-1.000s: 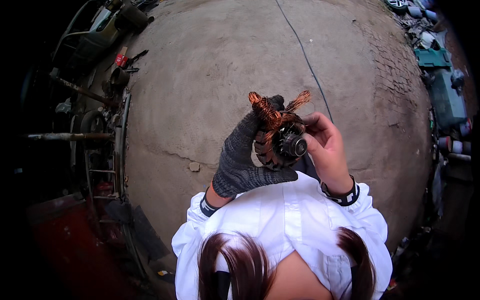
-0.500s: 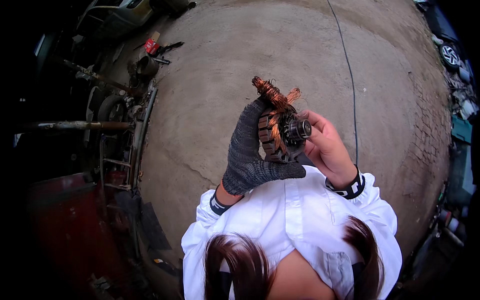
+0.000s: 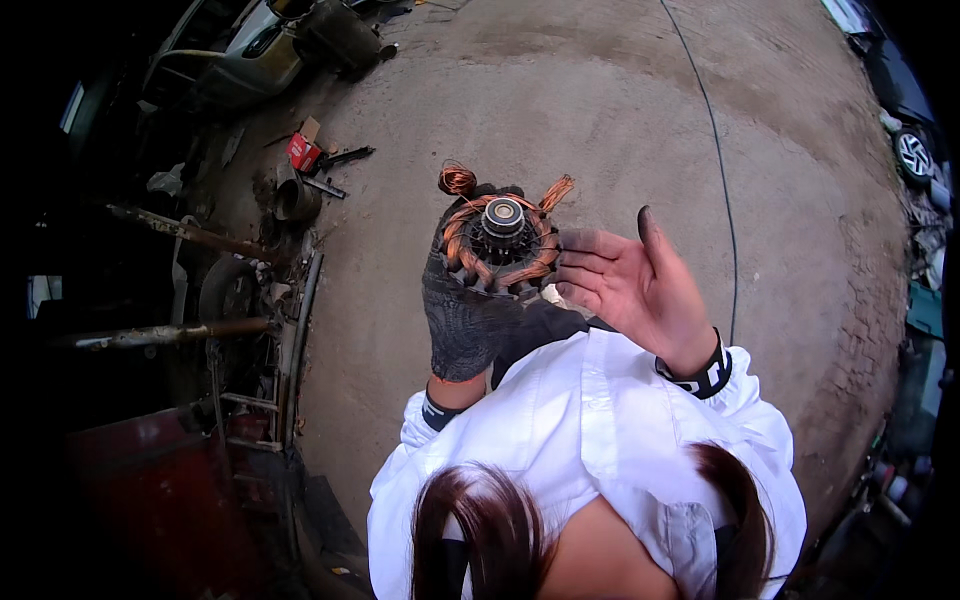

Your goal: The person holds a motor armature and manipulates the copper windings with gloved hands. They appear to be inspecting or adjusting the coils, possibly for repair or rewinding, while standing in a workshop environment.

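Note:
My left hand (image 3: 468, 325), in a dark grey knit glove, grips a motor armature (image 3: 462, 240) from below and the left. Orange-brown copper windings circle its core, and a round bearing-tipped shaft end (image 3: 503, 213) points up toward me. A bundle of loose copper wire (image 3: 457, 180) sticks out at the upper left, and a shorter wire tuft (image 3: 556, 193) at the upper right. My bare right hand (image 3: 640, 285), its fingers smudged dark, is open beside the armature's right edge with the palm showing. Its fingertips are at or touching that edge; the exact contact is hard to tell.
A dark cable (image 3: 722, 170) runs along the concrete floor (image 3: 400, 130). On the left are a red box (image 3: 302, 152), metal pipes (image 3: 190, 333) and a worn car body (image 3: 250, 50). Along the right edge stand a dark car with a silver wheel (image 3: 913, 154) and a teal bin (image 3: 924, 308).
The armature has tilted so its shaft end faces up, and it has shifted left and slightly down. My right hand has let go of the shaft end and opened out.

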{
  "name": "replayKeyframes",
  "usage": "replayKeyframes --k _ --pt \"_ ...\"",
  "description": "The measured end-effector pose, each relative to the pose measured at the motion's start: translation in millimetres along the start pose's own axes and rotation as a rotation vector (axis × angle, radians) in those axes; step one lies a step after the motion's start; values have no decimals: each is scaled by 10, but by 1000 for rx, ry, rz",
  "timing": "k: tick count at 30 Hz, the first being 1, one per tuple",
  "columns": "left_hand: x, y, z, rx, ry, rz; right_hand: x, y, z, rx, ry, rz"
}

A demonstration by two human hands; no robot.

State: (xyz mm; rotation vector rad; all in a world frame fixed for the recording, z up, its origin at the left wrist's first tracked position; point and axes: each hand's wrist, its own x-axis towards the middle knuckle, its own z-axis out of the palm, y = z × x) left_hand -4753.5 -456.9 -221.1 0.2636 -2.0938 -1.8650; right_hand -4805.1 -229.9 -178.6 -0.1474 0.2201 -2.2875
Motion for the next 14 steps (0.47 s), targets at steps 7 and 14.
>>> replayKeyframes --k 7,14 --pt "2204 66 606 -1123 -272 -262 1323 -1101 -266 -69 219 -146" --pt "4279 -390 1317 -1462 -204 -663 2877 -2400 -1184 -285 354 -148"
